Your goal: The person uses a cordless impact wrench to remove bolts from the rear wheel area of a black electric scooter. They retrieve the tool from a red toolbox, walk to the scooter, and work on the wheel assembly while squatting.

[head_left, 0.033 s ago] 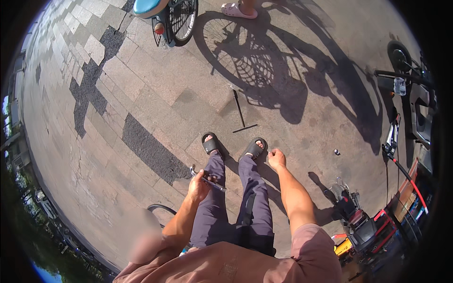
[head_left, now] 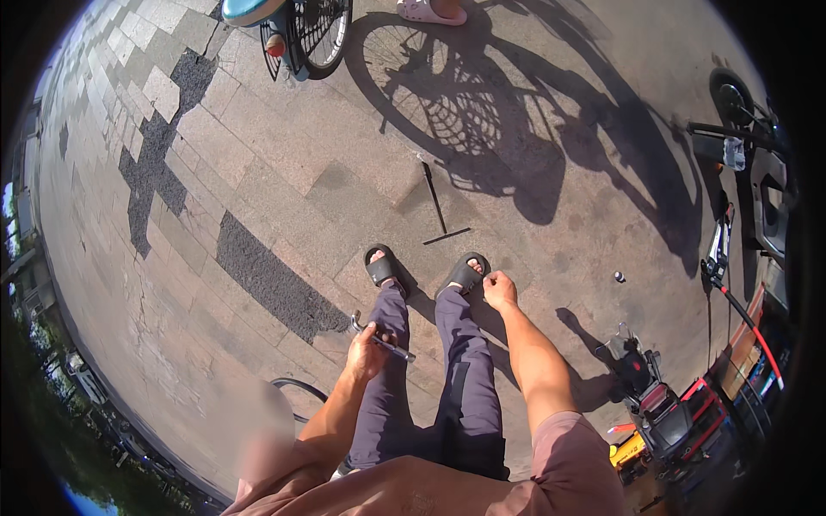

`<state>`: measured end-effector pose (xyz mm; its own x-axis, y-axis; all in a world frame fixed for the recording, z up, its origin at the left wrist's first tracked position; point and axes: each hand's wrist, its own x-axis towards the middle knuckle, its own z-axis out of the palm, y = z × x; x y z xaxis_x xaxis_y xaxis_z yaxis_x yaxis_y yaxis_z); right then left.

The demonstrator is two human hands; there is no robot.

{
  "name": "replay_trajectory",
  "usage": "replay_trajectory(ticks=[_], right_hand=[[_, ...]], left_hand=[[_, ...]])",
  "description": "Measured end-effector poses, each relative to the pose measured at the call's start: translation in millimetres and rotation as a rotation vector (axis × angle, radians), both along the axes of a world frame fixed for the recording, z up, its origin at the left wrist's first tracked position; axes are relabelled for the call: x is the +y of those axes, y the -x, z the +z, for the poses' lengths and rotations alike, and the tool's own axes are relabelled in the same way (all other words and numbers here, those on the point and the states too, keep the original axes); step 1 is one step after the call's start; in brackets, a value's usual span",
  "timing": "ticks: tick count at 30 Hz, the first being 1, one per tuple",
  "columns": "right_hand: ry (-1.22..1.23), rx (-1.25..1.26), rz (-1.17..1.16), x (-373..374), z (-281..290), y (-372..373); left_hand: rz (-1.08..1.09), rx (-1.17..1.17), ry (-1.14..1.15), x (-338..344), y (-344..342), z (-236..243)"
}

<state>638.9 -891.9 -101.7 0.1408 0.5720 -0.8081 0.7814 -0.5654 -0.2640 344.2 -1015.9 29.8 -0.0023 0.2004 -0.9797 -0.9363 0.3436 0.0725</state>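
Metal tool (head_left: pixel 397 350) sits grasped in the left hand (head_left: pixel 367 354), slanting across the left trouser leg (head_left: pixel 380 404)! It's picked up, then, but not put to anything yet: the black T-shaped bar (head_left: pixel 435 200) lies on the pavement (head_left: pixel 284 155), the blue bike (head_left: pixel 294 43) well beyond. Left forearm (head_left: pixel 338 402) angles inward, right arm (head_left: pixel 540 378) stretches forward; fingers of the right hand (head_left: pixel 499 291) curl, and whether they pinch anything, nobody can tell.
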Motion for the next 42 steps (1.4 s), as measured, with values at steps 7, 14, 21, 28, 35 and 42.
replay_trajectory(ticks=[7,14,21,28,35,42], right_hand=[[-0.132,-0.008,0.141,15,-259,101],[-0.371,-0.315,0.433,3,-306,118],[-0.037,-0.135,0.201,8,-135,79],[0.000,-0.073,0.135,10,62,-26],[0.135,-0.166,0.225,-72,202,-139],[-0.146,-0.225,-0.414,-214,266,-169]], left_hand=[[-0.148,-0.001,0.270,-58,-66,-130],[-0.294,-0.085,-0.007,-56,-76,-122],[0.007,-0.119,0.243,-61,-47,-105],[-0.136,0.161,-0.072,-11,22,44],[-0.660,0.838,-0.104,-66,73,113],[-1.028,0.677,0.237,-141,80,115]])
